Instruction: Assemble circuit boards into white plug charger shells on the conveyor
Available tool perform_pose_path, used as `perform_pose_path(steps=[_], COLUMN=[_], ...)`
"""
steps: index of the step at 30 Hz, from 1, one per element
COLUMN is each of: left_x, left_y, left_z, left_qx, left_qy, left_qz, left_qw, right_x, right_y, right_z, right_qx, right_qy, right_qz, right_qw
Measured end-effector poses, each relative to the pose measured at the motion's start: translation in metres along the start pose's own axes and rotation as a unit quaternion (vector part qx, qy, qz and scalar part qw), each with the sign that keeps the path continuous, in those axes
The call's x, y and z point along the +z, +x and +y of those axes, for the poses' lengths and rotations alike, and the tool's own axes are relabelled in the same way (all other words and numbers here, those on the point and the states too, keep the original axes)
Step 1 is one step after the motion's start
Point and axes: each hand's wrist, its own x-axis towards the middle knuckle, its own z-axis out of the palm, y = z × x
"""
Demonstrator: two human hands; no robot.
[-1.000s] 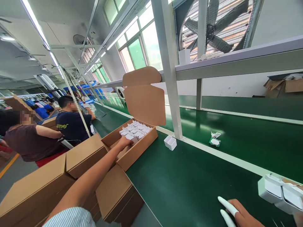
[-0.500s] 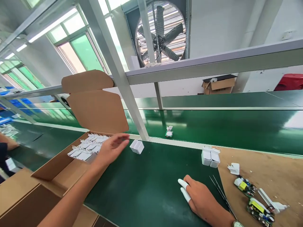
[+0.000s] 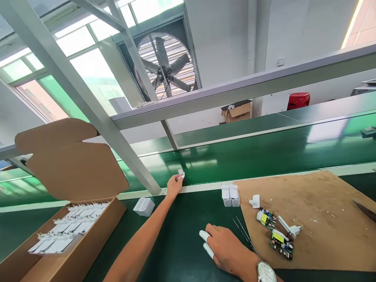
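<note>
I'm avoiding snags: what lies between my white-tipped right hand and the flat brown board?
Apparently thin grey metal tweezers, on the green tabletop, in the head view.

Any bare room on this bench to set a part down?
Green tabletop between left forearm and right hand; green strip behind the pale rail, right of the left hand; brown board between circuit boards and dark tool, crumbs aside. Crowded: that board's left side, circuit boards and plug pieces; tweezers beside the right hand.
</note>
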Motion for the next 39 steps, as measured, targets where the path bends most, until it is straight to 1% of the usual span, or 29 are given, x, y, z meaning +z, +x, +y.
perform_pose_path(steps=[2, 4, 6, 8, 10, 12, 14, 16, 17, 18, 19, 20, 21, 22, 23, 24, 25, 26, 28, 30, 31, 33, 36, 39], left_x=[-0.006, -0.013, -0.017, -0.019, -0.018, -0.015, -0.014, -0.017, -0.022, -0.028, -0.037, -0.047, -0.058, -0.071, -0.083, -0.096, -0.107, -0.117, -0.132, -0.139, -0.14, -0.138, -0.123, -0.099], left_y=[-0.009, -0.028, -0.055, -0.087, -0.118, -0.145, -0.165, -0.178, -0.181, -0.183, -0.183, -0.181, -0.177, -0.172, -0.165, -0.158, -0.15, -0.143, -0.129, -0.118, -0.113, -0.106, -0.098, -0.097], left_z=[0.004, 0.006, 0.006, 0.005, 0.003, 0.001, -0.002, -0.006, -0.008, -0.01, -0.013, -0.018, -0.023, -0.03, -0.038, -0.047, -0.057, -0.067, -0.084, -0.097, -0.101, -0.103, -0.097, -0.084], left_qx=[-0.019, -0.036, -0.054, -0.074, -0.092, -0.106, -0.117, -0.109, -0.091, -0.059, -0.013, 0.042, 0.101, 0.154, 0.195, 0.219, 0.229, 0.232, 0.226, 0.217, 0.213, 0.215, 0.243, 0.273], left_qy=[-0.052, -0.105, -0.148, -0.18, -0.204, -0.221, -0.234, -0.234, -0.221, -0.193, -0.148, -0.086, -0.014, 0.064, 0.139, 0.206, 0.261, 0.304, 0.367, 0.401, 0.408, 0.396, 0.335, 0.291], left_qz=[-0.032, -0.089, -0.16, -0.23, -0.285, -0.323, -0.34, -0.348, -0.347, -0.339, -0.318, -0.278, -0.218, -0.148, -0.074, -0.013, 0.035, 0.068, 0.107, 0.12, 0.121, 0.113, 0.079, 0.022], left_qw=[0.998, 0.99, 0.974, 0.954, 0.932, 0.914, 0.903, 0.901, 0.907, 0.919, 0.936, 0.956, 0.971, 0.975, 0.968, 0.954, 0.937, 0.921, 0.896, 0.882, 0.88, 0.885, 0.907, 0.917], right_x=[-0.002, -0.007, -0.013, -0.018, -0.017, -0.01, -0.001, 0.007, 0.01, 0.011, 0.013, 0.013, 0.014, 0.014, 0.014, 0.015, 0.015, 0.015, 0.014, 0.013, 0.012, 0.011, 0.009, 0.008], right_y=[0.001, 0.001, 0.0, -0.001, -0.001, -0.002, -0.003, -0.005, -0.006, -0.007, -0.008, -0.009, -0.01, -0.011, -0.012, -0.013, -0.013, -0.013, -0.013, -0.012, -0.012, -0.012, -0.012, -0.013], right_z=[0.002, 0.003, 0.004, 0.003, 0.002, 0.0, -0.003, -0.005, -0.006, -0.007, -0.006, -0.006, -0.004, -0.002, 0.0, 0.003, 0.005, 0.007, 0.01, 0.013, 0.014, 0.016, 0.017, 0.018], right_qx=[0.011, 0.03, 0.048, 0.059, 0.055, 0.037, 0.02, 0.02, 0.027, 0.036, 0.046, 0.054, 0.059, 0.061, 0.062, 0.061, 0.056, 0.049, 0.037, 0.036, 0.04, 0.049, 0.049, 0.042], right_qy=[0.011, 0.021, 0.036, 0.064, 0.096, 0.122, 0.147, 0.173, 0.182, 0.187, 0.188, 0.184, 0.178, 0.169, 0.158, 0.145, 0.13, 0.114, 0.086, 0.07, 0.066, 0.061, 0.055, 0.047], right_qz=[0.063, 0.148, 0.23, 0.277, 0.285, 0.27, 0.243, 0.215, 0.202, 0.193, 0.186, 0.18, 0.175, 0.168, 0.163, 0.158, 0.151, 0.146, 0.136, 0.128, 0.124, 0.115, 0.102, 0.107], right_qw=[0.998, 0.988, 0.971, 0.957, 0.952, 0.954, 0.959, 0.961, 0.962, 0.963, 0.963, 0.965, 0.967, 0.969, 0.972, 0.975, 0.978, 0.981, 0.986, 0.989, 0.989, 0.99, 0.992, 0.992])
